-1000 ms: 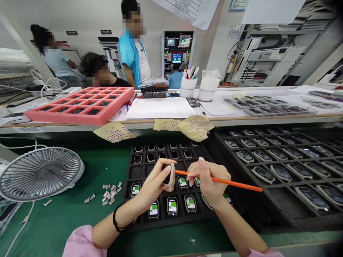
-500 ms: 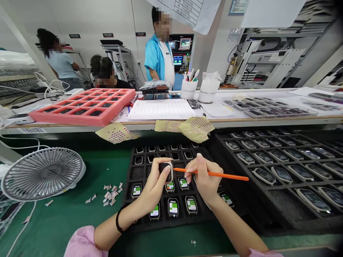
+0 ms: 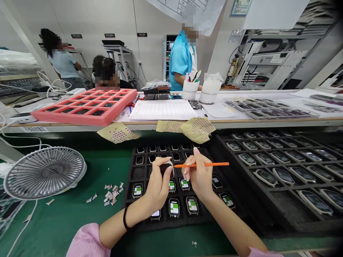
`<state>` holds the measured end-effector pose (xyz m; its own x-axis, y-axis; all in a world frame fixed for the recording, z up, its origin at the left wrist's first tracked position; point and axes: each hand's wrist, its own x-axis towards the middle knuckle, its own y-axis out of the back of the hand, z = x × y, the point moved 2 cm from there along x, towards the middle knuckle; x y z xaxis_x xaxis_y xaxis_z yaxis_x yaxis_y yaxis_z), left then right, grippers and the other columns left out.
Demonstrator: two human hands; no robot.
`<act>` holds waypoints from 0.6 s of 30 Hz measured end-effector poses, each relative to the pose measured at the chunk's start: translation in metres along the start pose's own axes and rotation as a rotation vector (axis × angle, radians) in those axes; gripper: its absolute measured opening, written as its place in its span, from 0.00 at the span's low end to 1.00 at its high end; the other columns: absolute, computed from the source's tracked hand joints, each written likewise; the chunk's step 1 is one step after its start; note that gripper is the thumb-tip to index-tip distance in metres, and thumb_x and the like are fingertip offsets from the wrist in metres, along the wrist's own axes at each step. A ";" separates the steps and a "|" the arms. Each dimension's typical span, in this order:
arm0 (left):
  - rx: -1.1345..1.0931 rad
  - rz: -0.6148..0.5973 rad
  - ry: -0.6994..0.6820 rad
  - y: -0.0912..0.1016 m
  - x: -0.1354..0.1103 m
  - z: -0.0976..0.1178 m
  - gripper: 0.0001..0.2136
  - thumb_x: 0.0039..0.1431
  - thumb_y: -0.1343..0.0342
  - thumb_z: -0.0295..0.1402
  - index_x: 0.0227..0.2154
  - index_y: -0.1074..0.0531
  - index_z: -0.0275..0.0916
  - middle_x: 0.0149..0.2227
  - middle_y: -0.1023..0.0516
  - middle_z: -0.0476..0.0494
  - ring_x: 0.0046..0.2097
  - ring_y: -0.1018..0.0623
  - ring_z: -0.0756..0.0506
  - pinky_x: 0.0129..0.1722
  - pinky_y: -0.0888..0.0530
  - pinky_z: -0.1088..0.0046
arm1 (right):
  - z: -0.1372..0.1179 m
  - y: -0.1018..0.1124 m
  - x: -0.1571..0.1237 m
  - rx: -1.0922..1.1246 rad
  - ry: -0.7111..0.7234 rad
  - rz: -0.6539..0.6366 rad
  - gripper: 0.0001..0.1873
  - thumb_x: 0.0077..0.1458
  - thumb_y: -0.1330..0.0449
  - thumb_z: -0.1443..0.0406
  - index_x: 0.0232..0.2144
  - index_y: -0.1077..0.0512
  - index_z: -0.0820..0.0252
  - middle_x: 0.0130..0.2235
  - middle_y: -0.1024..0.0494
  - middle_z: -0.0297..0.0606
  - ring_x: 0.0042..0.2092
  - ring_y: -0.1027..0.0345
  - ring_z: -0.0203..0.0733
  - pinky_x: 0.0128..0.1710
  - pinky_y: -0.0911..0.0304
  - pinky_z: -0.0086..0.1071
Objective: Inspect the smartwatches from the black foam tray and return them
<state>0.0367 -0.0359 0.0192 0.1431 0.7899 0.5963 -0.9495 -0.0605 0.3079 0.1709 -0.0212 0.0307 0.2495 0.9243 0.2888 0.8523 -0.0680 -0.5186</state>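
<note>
My left hand (image 3: 158, 180) is closed round a smartwatch body (image 3: 171, 170), gripping it between thumb and fingers above a black foam tray (image 3: 138, 174). In a pinch, my right hand (image 3: 199, 175) holds a thin orange stick (image 3: 217, 164), its tip at the edge of the watch body. Whether the tip touches or just hovers I cannot tell. Beneath both hands, several watches sit in the tray's pockets, some with lit green and white screens, such as one watch (image 3: 174, 207); others in the back rows are dark. My fingers hide part of the held watch.
To the right stands a second black tray (image 3: 284, 203) of watches. A grey fan (image 3: 45, 173) and small paper scraps (image 3: 111, 194) lie left on the green mat (image 3: 102, 228). Along the shelf are a pink foam tray (image 3: 104, 119), a paper form (image 3: 160, 110) and white cups (image 3: 190, 89). Several people are beyond.
The orange stick has swung nearer to level, with its far end moved left and up. My left hand has turned the watch body slightly. Behind the shelf, the person in blue has moved right.
</note>
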 end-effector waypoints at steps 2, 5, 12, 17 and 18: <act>-0.004 0.010 -0.011 0.000 0.000 0.000 0.13 0.69 0.61 0.39 0.49 0.40 0.41 0.43 0.31 0.41 0.47 0.29 0.44 0.51 0.35 0.61 | 0.001 0.000 -0.001 -0.004 0.009 0.001 0.25 0.58 0.43 0.54 0.14 0.31 0.61 0.12 0.33 0.30 0.10 0.44 0.30 0.08 0.46 0.24; -0.007 0.012 -0.005 0.000 0.000 -0.002 0.13 0.69 0.61 0.39 0.50 0.40 0.41 0.44 0.31 0.41 0.48 0.30 0.44 0.51 0.35 0.62 | 0.000 0.000 -0.001 -0.014 0.020 -0.009 0.25 0.58 0.43 0.55 0.14 0.30 0.61 0.12 0.32 0.30 0.10 0.43 0.30 0.08 0.46 0.24; -0.026 0.000 0.000 0.000 0.001 -0.002 0.12 0.69 0.60 0.37 0.50 0.40 0.42 0.45 0.31 0.41 0.49 0.30 0.45 0.54 0.38 0.62 | -0.004 -0.001 0.002 -0.018 0.045 -0.010 0.25 0.58 0.43 0.55 0.14 0.30 0.62 0.12 0.31 0.31 0.10 0.43 0.31 0.08 0.47 0.23; -0.012 -0.008 -0.004 0.000 0.001 -0.003 0.11 0.69 0.60 0.36 0.51 0.41 0.42 0.45 0.31 0.41 0.49 0.30 0.45 0.53 0.37 0.63 | -0.004 -0.001 0.002 -0.020 0.056 -0.011 0.25 0.58 0.43 0.56 0.14 0.30 0.62 0.12 0.31 0.32 0.10 0.43 0.31 0.08 0.47 0.23; -0.007 -0.006 -0.018 0.000 0.001 -0.003 0.11 0.69 0.61 0.36 0.51 0.41 0.42 0.45 0.32 0.41 0.49 0.30 0.45 0.52 0.37 0.63 | -0.004 -0.001 0.001 -0.022 0.057 -0.011 0.25 0.58 0.43 0.56 0.14 0.30 0.62 0.12 0.31 0.31 0.10 0.43 0.30 0.08 0.47 0.23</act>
<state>0.0356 -0.0331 0.0173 0.1537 0.7794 0.6074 -0.9505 -0.0513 0.3064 0.1720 -0.0216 0.0350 0.2657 0.9023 0.3397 0.8647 -0.0672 -0.4978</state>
